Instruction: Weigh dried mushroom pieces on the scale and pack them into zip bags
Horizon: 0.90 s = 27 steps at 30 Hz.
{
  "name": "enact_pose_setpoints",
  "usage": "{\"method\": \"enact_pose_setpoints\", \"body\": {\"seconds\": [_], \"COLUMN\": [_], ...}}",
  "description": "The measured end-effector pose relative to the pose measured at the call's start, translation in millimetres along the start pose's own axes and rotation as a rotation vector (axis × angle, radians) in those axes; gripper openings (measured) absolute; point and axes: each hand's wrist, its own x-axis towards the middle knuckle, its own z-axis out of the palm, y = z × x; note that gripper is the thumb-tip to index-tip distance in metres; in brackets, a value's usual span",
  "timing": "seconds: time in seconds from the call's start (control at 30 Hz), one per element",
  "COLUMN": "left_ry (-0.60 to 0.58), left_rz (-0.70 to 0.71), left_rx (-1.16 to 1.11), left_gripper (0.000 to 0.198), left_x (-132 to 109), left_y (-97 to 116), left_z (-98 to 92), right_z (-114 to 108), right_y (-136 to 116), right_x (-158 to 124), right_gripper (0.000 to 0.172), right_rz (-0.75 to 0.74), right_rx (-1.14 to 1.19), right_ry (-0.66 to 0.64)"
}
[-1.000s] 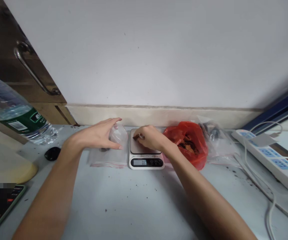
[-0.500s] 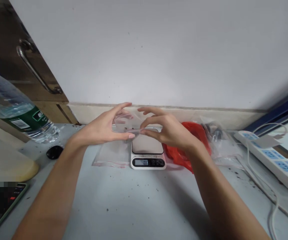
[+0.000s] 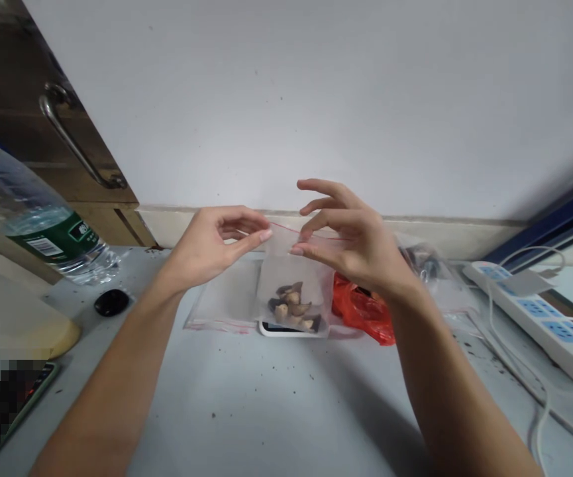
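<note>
Both hands hold up a small clear zip bag by its red-lined top edge, above the table. My left hand pinches the top left corner. My right hand pinches the top right part, its other fingers spread. Several small brown and pale pieces lie in the bottom of the bag. The bag hangs in front of a small white kitchen scale, which is mostly hidden behind it.
A stack of flat empty zip bags lies left of the scale. A red plastic bag and a clear bag sit to the right. A white power strip lies far right. A water bottle and a black cap are at left.
My right hand left the scale plate and joined the left hand on the bag. Both hands lifted the bag, which now hangs upright with pieces in it, covering the scale.
</note>
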Motion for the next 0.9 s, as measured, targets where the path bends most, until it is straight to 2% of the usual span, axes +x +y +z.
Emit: {"method": "enact_pose_setpoints", "body": {"seconds": [0.17,0.37,0.47,0.67,0.9], "left_ry": [0.039,0.098,0.121,0.03,0.028], "left_rz": [0.104,0.266,0.297,0.293,0.392], "left_rx": [-0.015,0.072,0.064,0.058,0.208], "left_gripper": [0.022,0.015,0.014,0.016,0.013], "left_x": [0.6,0.6,0.3,-0.6,-5.4], "left_y": [-1.6,-0.6,-0.2,0.1,10.7], "left_z": [3.0,11.4,16.0,12.5,16.2], "right_z": [0.5,2.6,2.1,3.0,4.6], "right_y": [5.9,-1.7,-9.1,-12.8,-16.7], "right_x": [0.1,1.3,2.9,4.3,3.3], "right_gripper": [0.033,0.031,0.021,0.015,0.017], "right_rz": [-0.035,0.142,0.175,0.159,0.108], "right_rx": [0.086,0.151,0.127,0.088,0.067], "right_ry": [-0.024,-0.057,-0.107,-0.117,-0.115]}}
